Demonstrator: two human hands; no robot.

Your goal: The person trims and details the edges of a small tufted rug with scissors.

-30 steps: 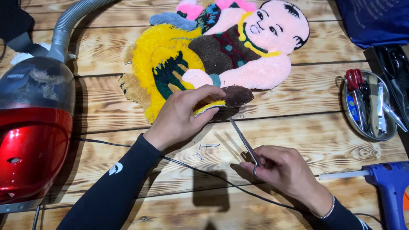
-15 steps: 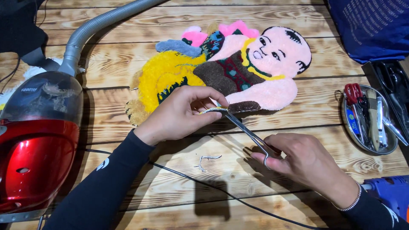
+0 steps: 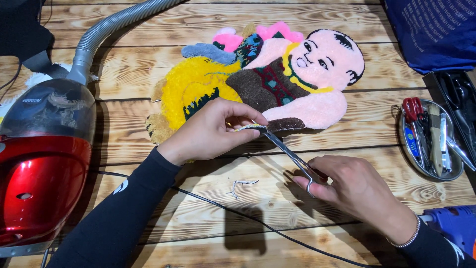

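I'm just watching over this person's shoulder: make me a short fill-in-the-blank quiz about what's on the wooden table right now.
1. The right hand holds a pair of ____, blades at the edge of the tufted rug.
2. The left hand pinches the rug's ____ edge.
3. The vacuum cleaner at the left has a ____ body and a grey hose.
4. The round metal tray on the right holds tools, one with ____ handles.

Missing words: scissors; lower; red; red
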